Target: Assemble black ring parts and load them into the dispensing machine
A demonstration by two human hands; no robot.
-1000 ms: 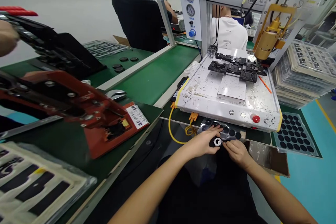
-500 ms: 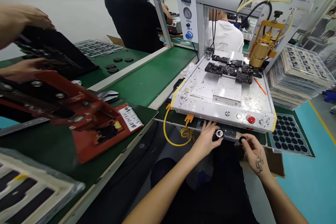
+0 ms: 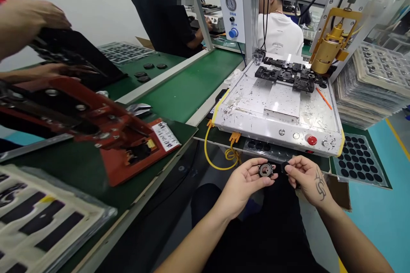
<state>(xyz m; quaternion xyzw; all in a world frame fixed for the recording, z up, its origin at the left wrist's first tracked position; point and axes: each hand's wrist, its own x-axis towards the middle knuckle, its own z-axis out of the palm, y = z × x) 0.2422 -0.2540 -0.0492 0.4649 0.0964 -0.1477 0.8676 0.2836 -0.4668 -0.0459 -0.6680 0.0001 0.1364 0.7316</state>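
My left hand (image 3: pixel 246 181) holds a round black ring-shaped part (image 3: pixel 265 170) by its rim, with its pale, open middle facing up. Close by on the right, my right hand (image 3: pixel 304 174) pinches a small black disc (image 3: pixel 284 166) between thumb and fingertips. The ring and the disc are a short way apart, in front of the white machine's front edge. Just behind my hands, a clear plastic sheet with black discs (image 3: pixel 260 146) lies partly under the machine.
The white bench machine (image 3: pixel 243 113) carries black fixtures (image 3: pixel 288 74) below a gold cylinder (image 3: pixel 328 51). A red hand press (image 3: pixel 128 153) stands left. Stacked trays (image 3: pixel 365 89) and a disc sheet (image 3: pixel 357 160) are right. A co-worker's hands hold a black panel (image 3: pixel 83 57). Yellow cable (image 3: pixel 208 153) hangs down.
My left hand has drawn back from the machine's edge and turned the ring, showing its open middle instead of a white-marked face. My right hand has brought the disc left, closer to it.
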